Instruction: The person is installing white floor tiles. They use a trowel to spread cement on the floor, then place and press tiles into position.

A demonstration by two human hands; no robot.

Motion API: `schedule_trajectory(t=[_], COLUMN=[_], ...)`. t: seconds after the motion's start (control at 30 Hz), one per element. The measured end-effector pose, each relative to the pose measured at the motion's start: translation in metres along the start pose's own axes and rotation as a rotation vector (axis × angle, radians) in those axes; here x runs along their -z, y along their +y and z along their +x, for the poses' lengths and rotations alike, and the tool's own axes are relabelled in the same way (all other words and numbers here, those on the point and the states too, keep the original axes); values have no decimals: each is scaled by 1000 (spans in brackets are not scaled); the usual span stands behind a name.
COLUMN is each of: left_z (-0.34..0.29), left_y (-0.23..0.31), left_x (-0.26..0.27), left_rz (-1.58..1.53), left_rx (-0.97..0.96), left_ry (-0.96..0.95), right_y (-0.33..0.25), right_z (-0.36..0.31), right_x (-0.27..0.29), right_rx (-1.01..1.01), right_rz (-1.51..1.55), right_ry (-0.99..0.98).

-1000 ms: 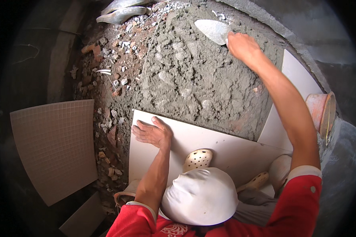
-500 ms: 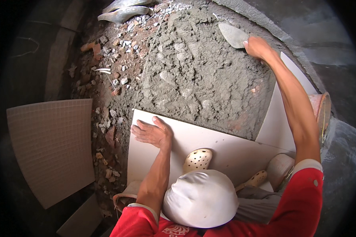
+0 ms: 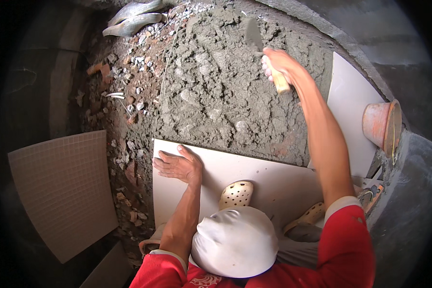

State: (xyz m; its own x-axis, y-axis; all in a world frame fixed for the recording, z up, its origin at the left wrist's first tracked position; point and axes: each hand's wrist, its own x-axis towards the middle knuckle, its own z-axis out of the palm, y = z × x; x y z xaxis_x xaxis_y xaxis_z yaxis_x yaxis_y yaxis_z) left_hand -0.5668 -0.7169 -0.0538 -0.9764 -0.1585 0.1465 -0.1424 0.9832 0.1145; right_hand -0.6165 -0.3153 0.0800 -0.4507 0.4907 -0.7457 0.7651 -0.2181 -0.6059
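My left hand (image 3: 180,166) lies flat, fingers spread, near the far left corner of a large white floor tile (image 3: 273,178). Beyond the tile's far edge spreads a thick, lumpy bed of wet grey mortar (image 3: 221,86). Over its far part, my right hand (image 3: 281,63) grips a pointing trowel (image 3: 254,36) by its pale wooden handle. The grey blade is slightly blurred and points away from me; whether it touches the mortar is unclear. A thin string (image 3: 167,67) runs along the mortar's left side.
Another white tile (image 3: 353,108) borders the mortar on the right, with an orange bucket (image 3: 375,124) at its edge. Rubble (image 3: 129,96) covers the left ground, beside a ribbed tile (image 3: 62,187). A cream clog (image 3: 237,194) rests on the near tile. Grey sandals (image 3: 134,21) lie far left.
My right hand has swung left with the trowel, and its handle now shows. The left hand stays flat on the tile. The view has shifted slightly, and the right bucket is less hidden.
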Motion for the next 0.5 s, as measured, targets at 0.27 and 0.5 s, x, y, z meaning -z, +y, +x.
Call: schedule_trajectory(t=[0.27, 0.5], left_z=[-1, 1], left_y=[1, 1], left_x=[5, 7], left_rz=[-4, -13], left_rx=[35, -2], left_ry=[-84, -58], right_y=[-22, -32], right_z=[28, 17], right_x=[81, 96], right_rx=[180, 40], right_rz=[-1220, -1273], right_ry=[87, 188])
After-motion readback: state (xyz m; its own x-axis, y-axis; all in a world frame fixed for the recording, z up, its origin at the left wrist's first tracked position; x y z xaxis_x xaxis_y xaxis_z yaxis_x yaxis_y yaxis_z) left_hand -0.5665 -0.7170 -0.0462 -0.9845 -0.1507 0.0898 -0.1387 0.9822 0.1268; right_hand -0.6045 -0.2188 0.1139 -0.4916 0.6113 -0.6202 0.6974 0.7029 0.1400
